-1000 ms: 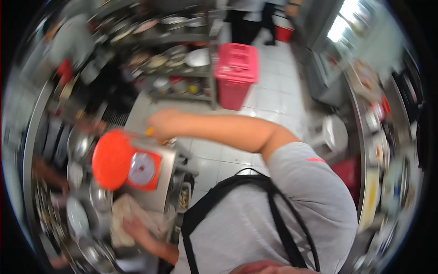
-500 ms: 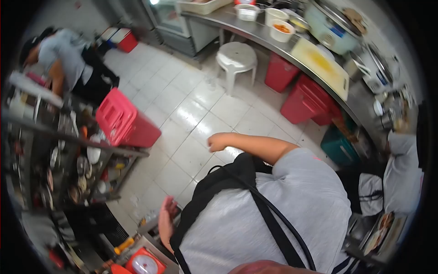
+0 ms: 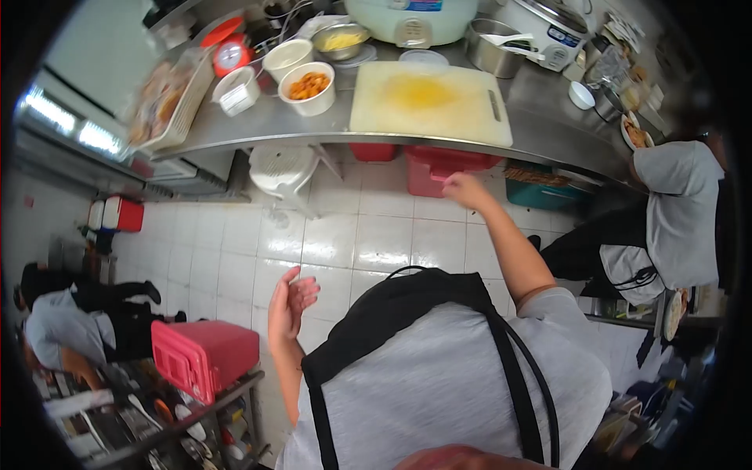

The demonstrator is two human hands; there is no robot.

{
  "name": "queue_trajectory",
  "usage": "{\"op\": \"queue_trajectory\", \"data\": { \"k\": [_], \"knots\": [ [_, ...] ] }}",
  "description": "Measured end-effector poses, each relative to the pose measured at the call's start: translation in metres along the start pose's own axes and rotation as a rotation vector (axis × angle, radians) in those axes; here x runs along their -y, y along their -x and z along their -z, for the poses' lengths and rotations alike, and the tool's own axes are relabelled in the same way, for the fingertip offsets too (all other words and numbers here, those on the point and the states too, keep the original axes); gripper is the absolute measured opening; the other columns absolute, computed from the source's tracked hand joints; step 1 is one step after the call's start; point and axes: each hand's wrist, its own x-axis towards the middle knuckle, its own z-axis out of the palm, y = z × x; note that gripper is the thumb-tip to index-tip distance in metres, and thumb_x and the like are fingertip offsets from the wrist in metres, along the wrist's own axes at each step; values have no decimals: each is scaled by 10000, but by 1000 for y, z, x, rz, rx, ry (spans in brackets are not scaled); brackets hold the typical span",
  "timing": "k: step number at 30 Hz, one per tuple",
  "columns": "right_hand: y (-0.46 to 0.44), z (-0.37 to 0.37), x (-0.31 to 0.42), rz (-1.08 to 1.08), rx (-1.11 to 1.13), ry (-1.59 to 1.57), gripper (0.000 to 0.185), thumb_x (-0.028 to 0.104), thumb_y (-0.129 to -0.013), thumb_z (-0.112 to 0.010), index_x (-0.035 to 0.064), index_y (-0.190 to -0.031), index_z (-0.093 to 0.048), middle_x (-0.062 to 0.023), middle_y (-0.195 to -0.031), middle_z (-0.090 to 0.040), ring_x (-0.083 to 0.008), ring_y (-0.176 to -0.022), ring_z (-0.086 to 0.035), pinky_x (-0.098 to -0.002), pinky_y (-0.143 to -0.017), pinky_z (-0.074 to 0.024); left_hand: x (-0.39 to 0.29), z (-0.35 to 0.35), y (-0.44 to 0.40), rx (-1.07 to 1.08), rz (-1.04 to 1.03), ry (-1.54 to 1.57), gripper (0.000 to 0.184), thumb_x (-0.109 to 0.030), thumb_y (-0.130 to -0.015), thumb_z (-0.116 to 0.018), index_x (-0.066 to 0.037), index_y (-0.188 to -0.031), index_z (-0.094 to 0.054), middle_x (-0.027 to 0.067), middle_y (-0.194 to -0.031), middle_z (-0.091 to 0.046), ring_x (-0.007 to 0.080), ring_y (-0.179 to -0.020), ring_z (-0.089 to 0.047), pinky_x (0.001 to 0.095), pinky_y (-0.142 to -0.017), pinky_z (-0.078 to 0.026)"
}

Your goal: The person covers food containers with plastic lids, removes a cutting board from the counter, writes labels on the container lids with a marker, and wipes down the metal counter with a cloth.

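Observation:
My left hand (image 3: 294, 301) is raised above the tiled floor, palm turned inward and fingers apart, holding nothing. Stretched out toward the counter, my right hand (image 3: 467, 190) has its fingers curled in, and nothing shows in them. It appears in front of a red lidded bin (image 3: 427, 174) under the counter; whether it touches the bin cannot be told. Above it on the steel counter (image 3: 540, 117) lies a white cutting board (image 3: 376, 117) with a yellow stain. Left of the board stand a tub of orange pieces (image 3: 308, 88) and a metal bowl of yellow shreds (image 3: 341, 41).
A white stool (image 3: 280, 168) stands by the counter. At lower left, a red cooler box (image 3: 207, 352) sits near a shelf rack, with people bending there. Another person (image 3: 677, 211) at right holds a plate of food (image 3: 636, 133). A rice cooker (image 3: 411, 19) stands behind the board.
My view and body have turned toward the counter, which now lies straight ahead. My right hand has come close to the counter's front. My left hand stays raised and open.

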Motion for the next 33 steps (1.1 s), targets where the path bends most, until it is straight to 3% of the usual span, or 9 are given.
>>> {"op": "queue_trajectory", "data": {
  "k": [3,5,11,15,18,21,24,30,33],
  "knots": [
    [-39,71,-22,-231,-528,127,349,279,-664,-558,25,-903,-559,-191,-843,-567,-318,-789,-547,-339,-715,-434,-15,-32,-82,18,81,-78,428,-370,-830,-381,-70,-1136,-376,107,-943,-523,194,-825,-528,306,-699,-422],
    [-60,107,-17,-500,-693,268,427,295,-685,-529,9,-1001,-494,-216,-982,-522,-323,-924,-504,-356,-799,-396,-25,-59,-137,49,109,-220,400,-328,-823,-408,-79,-1135,-384,99,-935,-522,177,-818,-525,297,-695,-415],
    [-116,133,-50,-852,-423,254,467,317,-697,-526,8,-1043,-477,-188,-1057,-496,-307,-997,-469,-365,-829,-377,-28,-111,-303,-2,-397,-792,426,-253,-773,-490,9,-1099,-409,99,-891,-528,159,-778,-520,265,-678,-403],
    [-123,144,-46,-930,-284,258,504,327,-717,-531,-12,-1083,-455,-176,-1044,-512,-284,-981,-491,-343,-818,-385,-53,-130,-356,-3,-228,-1170,558,-309,-711,-527,124,-1042,-406,220,-814,-522,251,-733,-527,306,-665,-411],
    [-107,153,-38,-837,-297,-554,507,305,-750,-519,-34,-1114,-421,-161,-1026,-522,-244,-933,-519,-324,-798,-394,-51,-108,-388,171,-41,-1014,487,-257,-723,-529,115,-1018,-421,191,-829,-530,232,-746,-526,304,-671,-411],
    [-82,154,5,-748,-396,-618,490,282,-766,-515,-52,-1109,-411,-146,-984,-535,-204,-858,-539,-297,-769,-406,-41,-104,-389,211,-204,-763,344,-199,-763,-492,65,-976,-436,97,-825,-529,145,-679,-499,250,-578,-404],
    [-52,158,34,-598,-460,-871,485,273,-756,-537,-50,-1096,-415,-143,-966,-538,-190,-823,-544,-267,-734,-414,-53,-102,-383,206,-150,-758,354,-195,-779,-480,57,-1015,-398,69,-826,-519,111,-681,-480,230,-550,-388],
    [32,199,100,-523,-736,-774,265,230,-742,-565,27,-902,-506,-12,-760,-530,-88,-658,-495,-211,-598,-402,-97,-141,-349,534,137,-525,331,-187,-800,-458,3,-1058,-373,44,-843,-524,71,-685,-464,200,-547,-372],
    [87,240,126,-503,-935,-515,216,221,-751,-555,44,-866,-513,7,-733,-516,-64,-641,-473,-181,-572,-370,-82,-172,-355,757,226,-547,354,-192,-788,-481,18,-1059,-392,91,-895,-521,127,-755,-507,255,-618,-429]
  ]
}}
